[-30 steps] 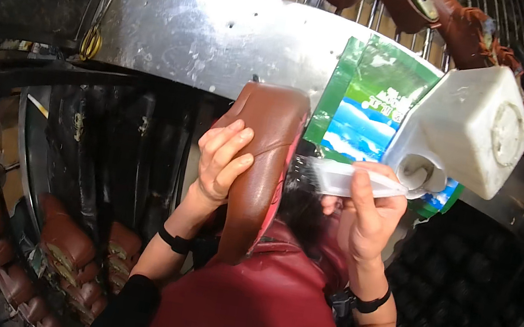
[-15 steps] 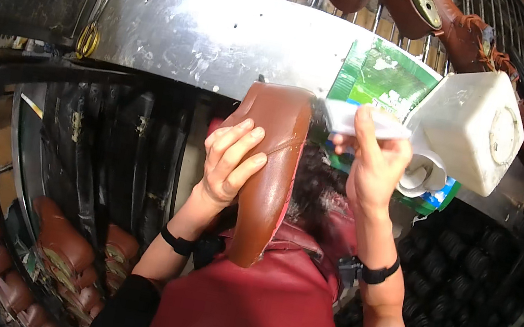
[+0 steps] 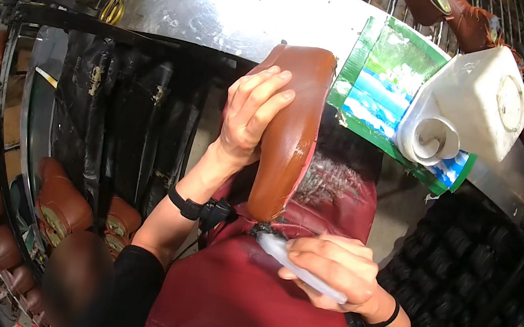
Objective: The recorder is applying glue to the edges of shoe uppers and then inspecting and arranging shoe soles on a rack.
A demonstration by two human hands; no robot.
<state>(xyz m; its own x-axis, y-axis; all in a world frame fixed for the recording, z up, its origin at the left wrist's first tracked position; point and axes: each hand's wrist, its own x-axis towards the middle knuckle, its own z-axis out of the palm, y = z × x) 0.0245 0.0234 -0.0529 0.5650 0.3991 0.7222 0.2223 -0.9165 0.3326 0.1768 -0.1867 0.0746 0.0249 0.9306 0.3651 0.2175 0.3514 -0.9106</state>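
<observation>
My left hand [image 3: 251, 112] is wrapped over the side of a brown leather shoe upper [image 3: 293, 134], which is turned on its side with its toe toward me and a pinkish edge along its right. In my right hand [image 3: 338, 268] is a flat white-handled brush [image 3: 277, 248]. The dark tip of the brush is at the shoe's toe end, close to or touching it; blur hides which. Beneath both lies the dark red apron [image 3: 253, 300] over my lap, whitish smears [image 3: 335, 179] on its upper part.
Ahead runs a metal bench top [image 3: 232, 9]. On its right lie a green and blue bag [image 3: 376, 103], a tilted white plastic jug [image 3: 480, 103] and a round white cup [image 3: 435, 140]. Yellow-handled scissors [image 3: 113, 9] hang at left. Brown shoes [image 3: 65, 203] fill racks left and beyond.
My right hand has come down toward me with the brush, from beside the jug to the shoe's toe. The shoe and left hand have shifted slightly up and right in the picture.
</observation>
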